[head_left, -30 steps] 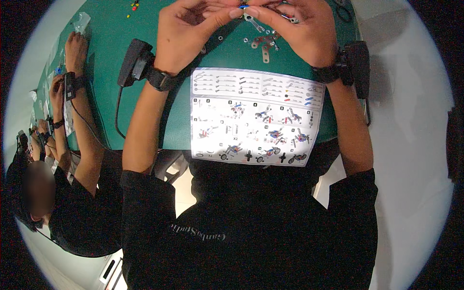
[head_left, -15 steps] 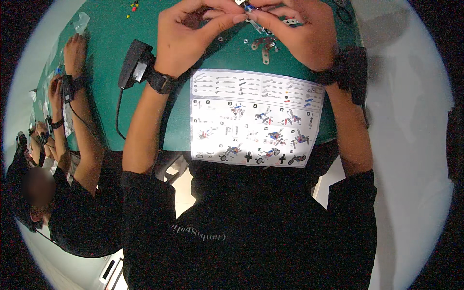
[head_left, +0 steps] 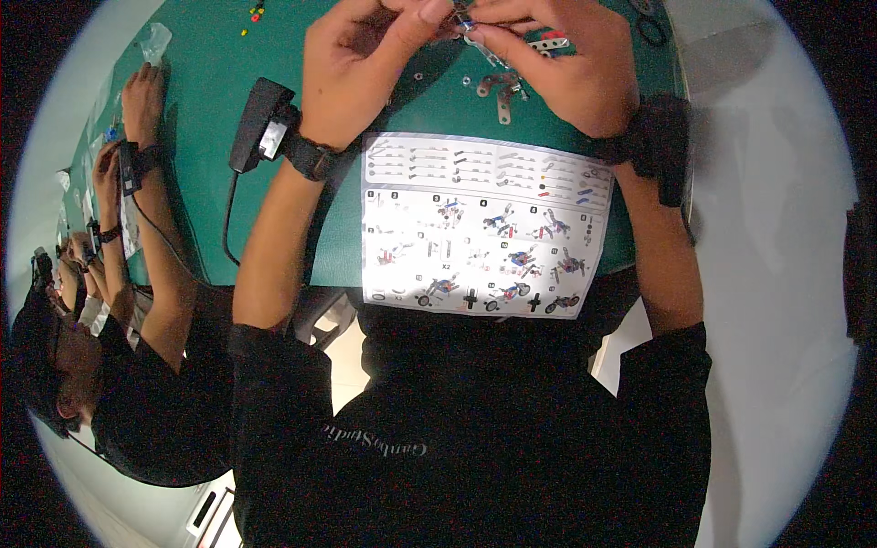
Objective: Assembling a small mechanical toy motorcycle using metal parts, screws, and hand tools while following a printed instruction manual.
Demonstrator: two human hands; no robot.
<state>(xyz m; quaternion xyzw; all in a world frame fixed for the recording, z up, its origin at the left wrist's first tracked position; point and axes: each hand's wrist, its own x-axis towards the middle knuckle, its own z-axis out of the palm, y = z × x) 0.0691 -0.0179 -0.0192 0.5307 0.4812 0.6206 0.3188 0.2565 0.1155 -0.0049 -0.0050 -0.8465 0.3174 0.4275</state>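
At the upper edge of the view, my left hand (head_left: 361,78) and my right hand (head_left: 571,73) meet with thumbs and fingers pinched together. Between their fingertips is a small metal construction-kit assembly (head_left: 467,22) with a bit of blue, mostly covered by the fingers. Just under my right hand lie loose metal pieces: a perforated bent strip (head_left: 502,108), small screws and nuts. Another perforated strip (head_left: 551,43) with red beside it shows behind the right fingers. One small nut (head_left: 417,77) rests near my left thumb.
A printed instruction sheet (head_left: 484,219) hangs over the near edge of the green table (head_left: 338,247). Black rings (head_left: 650,30) sit at the far right, small yellow and red pieces (head_left: 257,13) at the far left. A co-worker's arm (head_left: 164,237) and a clear plastic bag (head_left: 155,41) are on the left.
My left hand has shifted slightly right and its thumb has moved up over the assembly. The assembly has turned, with less of it showing between the fingers.
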